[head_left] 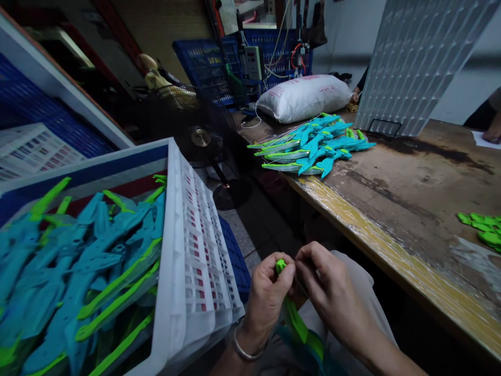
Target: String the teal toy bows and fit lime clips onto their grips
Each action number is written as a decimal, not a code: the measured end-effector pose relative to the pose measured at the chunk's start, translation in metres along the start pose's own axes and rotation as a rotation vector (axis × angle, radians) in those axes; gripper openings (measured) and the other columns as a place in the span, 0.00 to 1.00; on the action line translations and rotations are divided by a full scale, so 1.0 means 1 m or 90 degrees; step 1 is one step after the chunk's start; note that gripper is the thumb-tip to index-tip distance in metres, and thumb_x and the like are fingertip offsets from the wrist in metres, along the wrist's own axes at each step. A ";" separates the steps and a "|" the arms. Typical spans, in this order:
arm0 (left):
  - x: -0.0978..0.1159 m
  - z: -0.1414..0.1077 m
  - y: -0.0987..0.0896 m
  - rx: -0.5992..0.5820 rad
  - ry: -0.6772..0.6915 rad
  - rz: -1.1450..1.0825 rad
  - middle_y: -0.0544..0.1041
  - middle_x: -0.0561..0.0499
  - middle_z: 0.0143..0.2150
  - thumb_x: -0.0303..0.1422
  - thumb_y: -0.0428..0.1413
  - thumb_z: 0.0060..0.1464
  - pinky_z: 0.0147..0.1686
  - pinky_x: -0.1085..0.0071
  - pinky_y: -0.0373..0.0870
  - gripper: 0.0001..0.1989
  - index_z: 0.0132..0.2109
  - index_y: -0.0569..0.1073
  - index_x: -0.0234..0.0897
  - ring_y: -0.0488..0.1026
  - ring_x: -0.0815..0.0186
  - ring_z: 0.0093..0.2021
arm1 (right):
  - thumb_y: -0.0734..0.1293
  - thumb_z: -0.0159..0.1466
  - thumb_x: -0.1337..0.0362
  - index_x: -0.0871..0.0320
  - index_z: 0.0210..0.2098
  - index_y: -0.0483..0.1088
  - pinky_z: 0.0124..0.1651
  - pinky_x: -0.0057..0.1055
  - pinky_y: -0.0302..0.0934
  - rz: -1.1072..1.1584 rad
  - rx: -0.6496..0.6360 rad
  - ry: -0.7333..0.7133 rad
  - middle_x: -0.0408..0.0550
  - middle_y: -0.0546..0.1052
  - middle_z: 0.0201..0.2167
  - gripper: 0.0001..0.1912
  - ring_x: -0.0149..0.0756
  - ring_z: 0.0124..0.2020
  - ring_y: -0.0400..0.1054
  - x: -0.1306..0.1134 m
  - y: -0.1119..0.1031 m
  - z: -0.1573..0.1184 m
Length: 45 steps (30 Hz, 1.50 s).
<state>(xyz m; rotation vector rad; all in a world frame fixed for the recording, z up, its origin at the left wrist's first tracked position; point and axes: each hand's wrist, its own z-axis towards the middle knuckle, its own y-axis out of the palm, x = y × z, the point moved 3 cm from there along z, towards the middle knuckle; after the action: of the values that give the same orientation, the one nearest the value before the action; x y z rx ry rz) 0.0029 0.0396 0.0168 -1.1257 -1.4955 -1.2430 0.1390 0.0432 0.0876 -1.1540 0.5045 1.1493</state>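
Observation:
Over my lap, my left hand (263,298) is closed on a teal-and-green plastic toy bow (296,325), with a bright green tip showing between thumb and forefinger. The bow's lower part hangs below my hands and is dim and partly hidden by my right forearm. My right hand (331,292) is pinched shut right beside that green tip; whatever its fingertips hold is too small to make out. Several similar bows, with thin pale strings, lie in a pile (313,143) on the table. More teal and green bows (92,261) fill the crate at my left.
The white plastic crate (169,219) stands close to my left arm. At right runs the wooden table (395,203), its edge wrapped in film. Green parts (483,224), a white sack (307,96) and an upright translucent panel (415,68) are on it. A fan (201,137) stands behind.

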 end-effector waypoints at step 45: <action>0.003 0.003 0.002 -0.084 -0.068 -0.176 0.66 0.58 0.21 0.46 0.68 0.51 0.19 0.78 0.57 0.19 0.30 0.73 0.36 0.61 0.76 0.19 | 0.61 0.76 0.67 0.59 0.38 0.72 0.32 0.26 0.60 -0.097 -0.036 -0.108 0.46 0.74 0.32 0.12 0.32 0.31 0.68 0.005 -0.001 -0.005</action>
<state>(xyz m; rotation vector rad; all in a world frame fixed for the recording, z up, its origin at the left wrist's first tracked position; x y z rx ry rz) 0.0045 0.0429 0.0195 -1.1117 -1.7133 -1.5088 0.1433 0.0404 0.0824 -1.1124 0.2511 1.1229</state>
